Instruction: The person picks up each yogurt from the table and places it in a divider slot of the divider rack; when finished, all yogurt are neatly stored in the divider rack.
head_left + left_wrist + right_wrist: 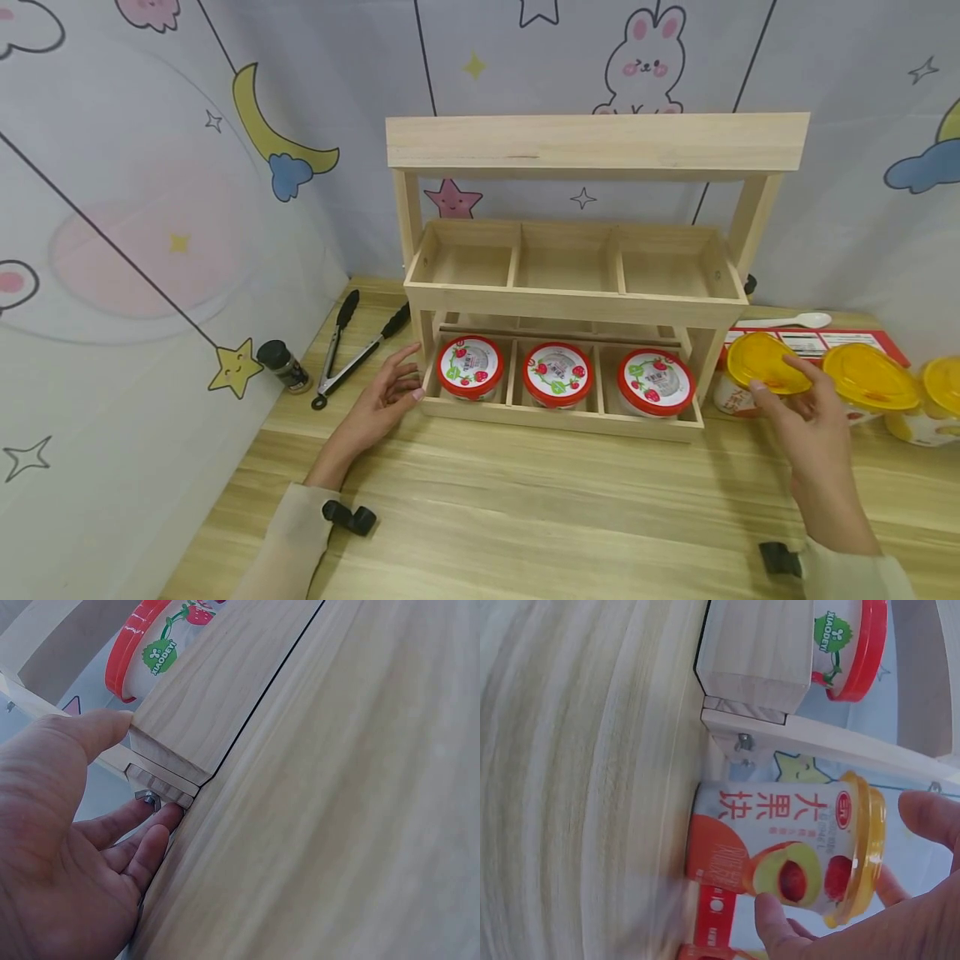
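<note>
Yellow-lidded, fruit-printed white cup (763, 362) stands upright just right of the pale wooden tiered rack (577, 304)! Sweeping from the left: dark-capped small jar (287, 368), black-handled metal tongs (354, 365), then the left hand (377, 406), fingers loosely spread, thumb touching the rack's lower corner. Three red-lidded white tubs (558, 375) sit in the bottom compartments. And the right hand (816, 429), thumb and fingers apart around the cup's lid; contact, can't tell.

Rightmost yellow-lidded cup (930, 421) cropped in head view, dark object (750, 286) part-hidden behind wooden rack (577, 302)
</note>
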### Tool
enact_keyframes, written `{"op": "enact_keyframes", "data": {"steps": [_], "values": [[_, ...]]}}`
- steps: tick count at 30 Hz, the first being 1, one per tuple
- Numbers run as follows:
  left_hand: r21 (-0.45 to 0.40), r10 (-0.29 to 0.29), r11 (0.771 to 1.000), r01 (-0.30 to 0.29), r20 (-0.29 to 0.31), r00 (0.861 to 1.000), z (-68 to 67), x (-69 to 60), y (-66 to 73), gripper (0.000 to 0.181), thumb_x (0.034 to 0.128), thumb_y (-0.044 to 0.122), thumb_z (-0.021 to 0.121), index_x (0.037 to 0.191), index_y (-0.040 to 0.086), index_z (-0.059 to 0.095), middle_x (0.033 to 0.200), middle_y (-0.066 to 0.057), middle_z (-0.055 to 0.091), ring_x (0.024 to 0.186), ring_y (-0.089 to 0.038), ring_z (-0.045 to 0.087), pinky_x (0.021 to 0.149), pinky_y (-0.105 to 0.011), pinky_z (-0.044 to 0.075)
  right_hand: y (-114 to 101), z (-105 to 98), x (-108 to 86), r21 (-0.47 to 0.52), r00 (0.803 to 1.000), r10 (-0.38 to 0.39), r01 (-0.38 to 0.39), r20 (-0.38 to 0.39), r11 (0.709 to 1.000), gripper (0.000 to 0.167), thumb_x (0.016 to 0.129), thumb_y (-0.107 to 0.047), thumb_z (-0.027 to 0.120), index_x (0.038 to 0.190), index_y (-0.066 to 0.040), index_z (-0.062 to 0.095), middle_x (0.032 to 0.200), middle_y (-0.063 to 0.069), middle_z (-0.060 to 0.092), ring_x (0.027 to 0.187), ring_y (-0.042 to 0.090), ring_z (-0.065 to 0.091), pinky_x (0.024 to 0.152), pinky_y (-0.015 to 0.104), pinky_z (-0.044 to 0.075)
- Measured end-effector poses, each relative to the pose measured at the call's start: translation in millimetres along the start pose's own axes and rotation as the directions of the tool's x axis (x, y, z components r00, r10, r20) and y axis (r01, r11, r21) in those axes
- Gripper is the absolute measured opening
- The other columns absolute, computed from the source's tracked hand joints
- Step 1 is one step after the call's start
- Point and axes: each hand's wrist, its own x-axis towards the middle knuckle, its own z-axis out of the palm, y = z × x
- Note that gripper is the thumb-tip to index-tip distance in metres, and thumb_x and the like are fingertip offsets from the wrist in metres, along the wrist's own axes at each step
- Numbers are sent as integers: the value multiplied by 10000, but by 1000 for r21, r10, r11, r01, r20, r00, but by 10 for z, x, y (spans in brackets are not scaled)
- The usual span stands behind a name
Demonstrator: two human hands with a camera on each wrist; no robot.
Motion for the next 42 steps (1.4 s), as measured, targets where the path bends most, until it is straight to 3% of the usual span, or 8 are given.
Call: {"op": "enact_keyframes", "data": {"steps": [2,4,7,15,22,33,42], "values": [[-1,-1,1000,1,-1,1000,0,0,-3,742,1074,172,670,1692,353,301,1625,-265,475,1379,-433,610,1083,-315,507,12,5,20,65,1000,11,-11,-6,998,642,1024,-372,735,1603,-440,464,1472,-141,480,1126,50,471,739,67,460],[-1,-2,1000,2,0,1000,0,1,-7,743,1074,172,671,1692,352,301,1624,-265,476,1379,-433,610,1081,-310,507,31,10,37,125,1000,19,-18,-10,992,606,1005,-344,768,1558,-416,531,1261,-215,487,1019,25,465,710,76,466],[-1,-2,1000,2,1,1000,1,3,-10,742,1075,174,670,1692,354,299,1627,-265,473,1384,-433,607,1086,-317,507,74,20,56,175,1000,18,-14,-20,984,526,993,-307,787,1484,-382,612,1126,-196,511,982,37,483,696,90,468],[4,-8,1000,8,-2,1000,-1,-3,-5,745,1074,175,671,1693,355,298,1624,-263,474,1385,-436,603,1093,-327,502,105,51,98,245,1000,1,6,-31,970,494,989,-237,796,1453,-332,657,1149,-216,553,979,24,521,710,66,496],[2,-11,1000,11,-2,1000,4,-9,5,744,1075,173,669,1693,360,298,1624,-259,474,1385,-434,601,1095,-335,502,90,88,109,231,997,29,-13,-66,973,495,1001,-187,773,1460,-329,654,1169,-232,540,983,42,507,702,60,479],[-4,-7,1000,7,2,1000,1,-2,13,745,1073,157,668,1694,341,298,1622,-265,472,1378,-438,604,1081,-290,501,106,96,86,200,996,-2,21,-92,979,491,1007,-181,763,1470,-303,659,1214,-250,529,1000,26,514,722,33,481],[-1,-7,1000,7,-2,1000,3,2,10,748,1072,163,672,1694,347,298,1620,-265,473,1380,-439,603,1093,-319,501,43,51,39,205,998,-43,54,-56,977,507,998,-218,783,1474,-328,649,1129,-203,563,972,32,518,691,61,491]]}}
